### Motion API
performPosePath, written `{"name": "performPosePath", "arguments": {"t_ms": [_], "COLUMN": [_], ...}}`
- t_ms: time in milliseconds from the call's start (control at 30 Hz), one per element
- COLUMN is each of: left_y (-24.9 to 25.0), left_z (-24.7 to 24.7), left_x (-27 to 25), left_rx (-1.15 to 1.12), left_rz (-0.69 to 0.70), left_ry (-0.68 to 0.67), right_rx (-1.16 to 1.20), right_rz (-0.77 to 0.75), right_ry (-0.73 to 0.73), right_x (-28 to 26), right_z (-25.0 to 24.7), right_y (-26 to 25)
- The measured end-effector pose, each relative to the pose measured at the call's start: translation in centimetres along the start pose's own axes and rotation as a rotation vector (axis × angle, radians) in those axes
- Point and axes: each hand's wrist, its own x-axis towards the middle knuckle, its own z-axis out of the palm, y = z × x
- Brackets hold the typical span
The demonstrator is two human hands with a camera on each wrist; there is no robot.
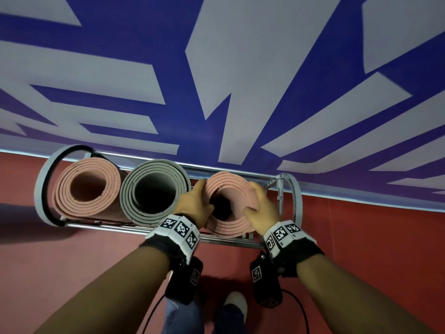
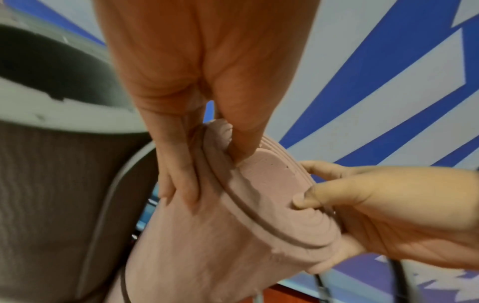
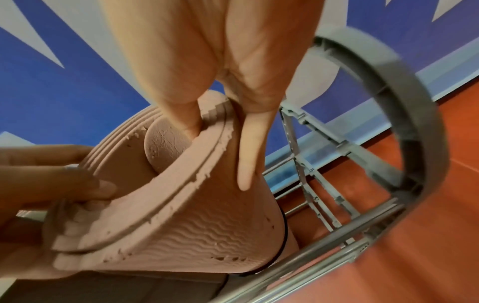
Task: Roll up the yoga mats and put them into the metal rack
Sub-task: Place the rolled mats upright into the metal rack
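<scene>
Together, our two hands grip the top rim of a rolled pink yoga mat (image 1: 231,203) standing upright at the right end of the metal rack (image 1: 292,203), against a blue-and-white wall (image 1: 240,68). Our left hand (image 1: 195,203) clasps the roll's left side, thumb hooked inside the hollow core and fingers (image 2: 178,180) flat down the outer wrap. Our right hand (image 1: 261,206) mirrors it on the right side, thumb tucked over the spiral edge and fingers (image 3: 249,155) lying along the ribbed outer surface. The mat's lower end sits inside the rack, though we cannot tell whether it rests on the bottom. A thin black strap (image 3: 283,235) circles the roll lower down.

Just beside it to the left stands a grey rolled mat (image 1: 153,191), touching our left hand's side of the pink roll, and beyond that a second pink rolled mat (image 1: 88,186) fills the rack's left end, inside the grey end hoop (image 1: 39,189). The rack stands on a red floor (image 1: 361,237); marker-covered wrist bands (image 1: 179,231) and a white shoe (image 1: 237,302) show below.
</scene>
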Motion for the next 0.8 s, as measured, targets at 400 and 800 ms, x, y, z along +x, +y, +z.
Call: {"name": "performPosePath", "arguments": {"t_ms": [400, 800], "left_y": [-1.7, -2.7], "left_z": [-0.8, -1.7], "left_x": [0.1, -1.9], "left_rx": [0.100, 0.241], "left_rz": [-0.017, 0.049], "left_ry": [-0.006, -0.004], "right_rx": [0.105, -0.002], "right_rz": [0.034, 0.035], "right_ry": [-0.082, -0.069], "right_x": [1.1, 0.7], "right_z": [2.6, 3.8], "right_y": [-1.6, -2.2]}}
